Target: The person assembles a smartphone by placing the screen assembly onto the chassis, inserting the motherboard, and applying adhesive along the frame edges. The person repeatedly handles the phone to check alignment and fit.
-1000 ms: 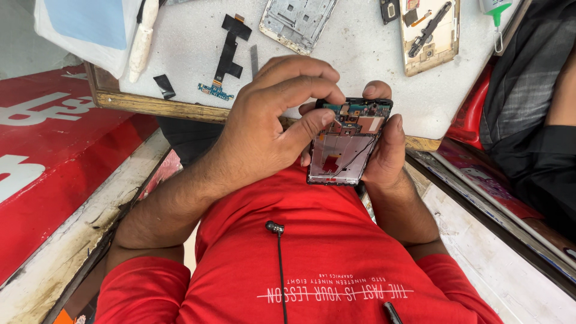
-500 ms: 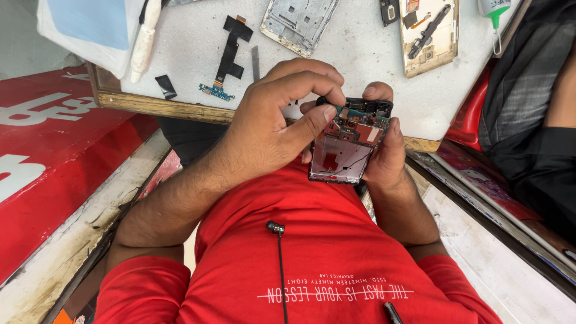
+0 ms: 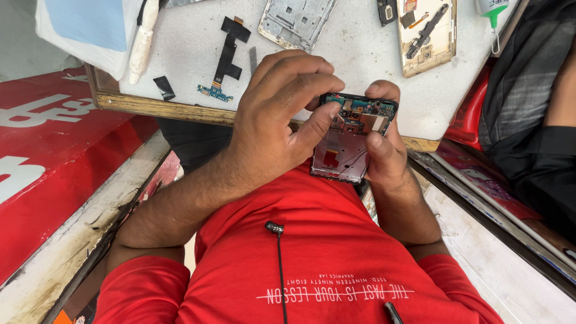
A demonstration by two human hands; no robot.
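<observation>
phone frame (image 3: 348, 144) | right hand (image 3: 384, 150) grips it | left hand (image 3: 276, 120) fingertips pinch its board

Bright, even daylight, soft shadows, mild glare on the white tabletop (image 3: 366, 54), sharp focus throughout.

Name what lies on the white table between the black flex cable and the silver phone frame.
A small grey strip lies between the flex cable and the frame, in the head view.
</observation>
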